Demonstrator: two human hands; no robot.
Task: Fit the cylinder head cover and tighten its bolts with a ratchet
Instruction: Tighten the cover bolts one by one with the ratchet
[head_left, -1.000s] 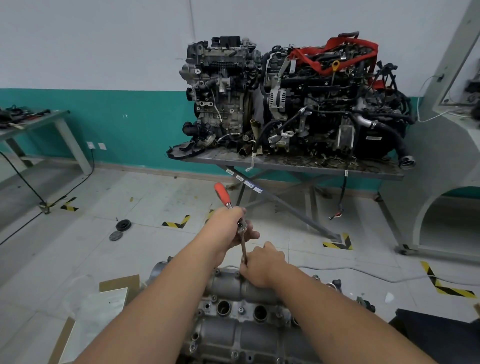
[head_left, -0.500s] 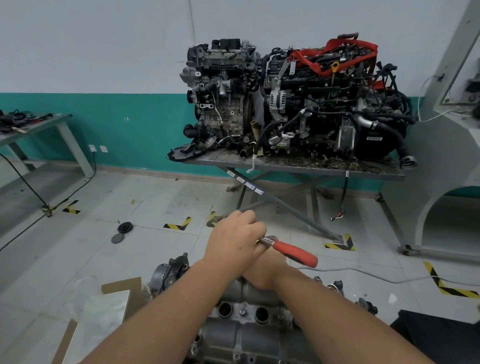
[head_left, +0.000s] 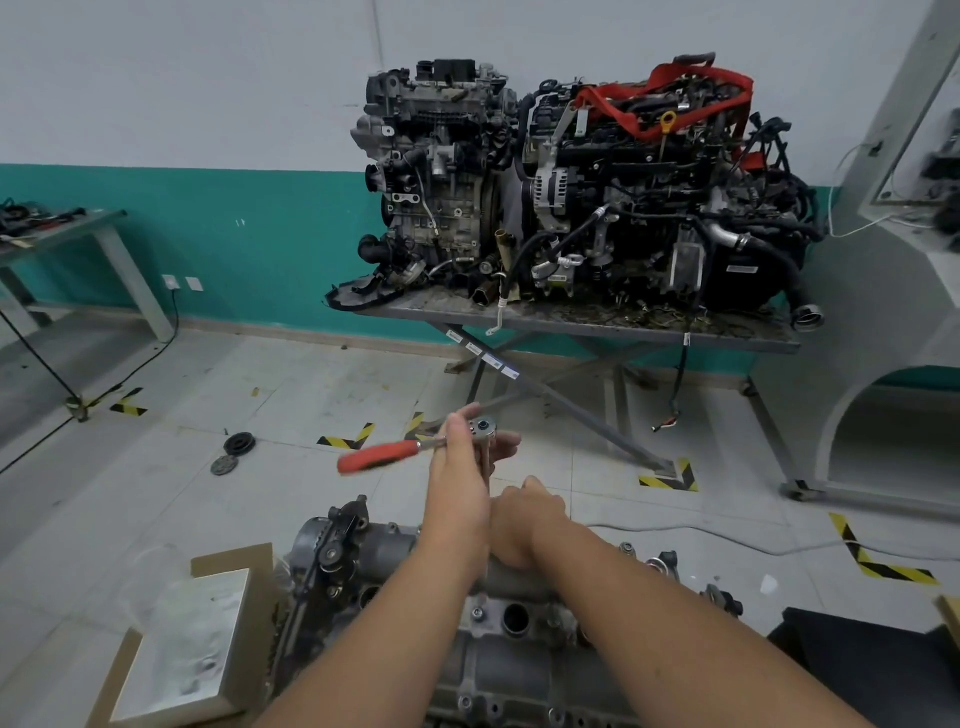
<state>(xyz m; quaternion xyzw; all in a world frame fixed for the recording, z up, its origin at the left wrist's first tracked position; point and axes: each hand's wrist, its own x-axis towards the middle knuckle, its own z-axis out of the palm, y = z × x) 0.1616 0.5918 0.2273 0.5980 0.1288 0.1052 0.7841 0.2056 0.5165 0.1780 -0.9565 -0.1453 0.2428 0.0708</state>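
Two bare forearms reached up from the bottom of the frame toward the centre. The left hand (head_left: 462, 457) was wrapped around the head of a ratchet (head_left: 415, 449), fingers curled about the chrome end, while the tool's red handle pointed out to the left, blurred. A slim metal extension dropped straight down from the ratchet head toward the cylinder head cover (head_left: 498, 654), a grey cast-metal part lying at lower centre with round plug holes and small bolts along its top. The right hand (head_left: 524, 525) sat just below the left, fingers curled down around the lower part of the extension where it met the cover; the socket end itself was hidden behind that hand.

At lower left, a cardboard box (head_left: 176, 654) with pale packing lay just beside the engine part. Two dark round discs (head_left: 232, 453) sat on the tiled floor at centre left. Across the upper middle of the frame, two complete engines (head_left: 571, 197) stood side by side on a steel table (head_left: 623, 325) against a white and teal wall. A second table (head_left: 72, 228) stood at the far left edge.
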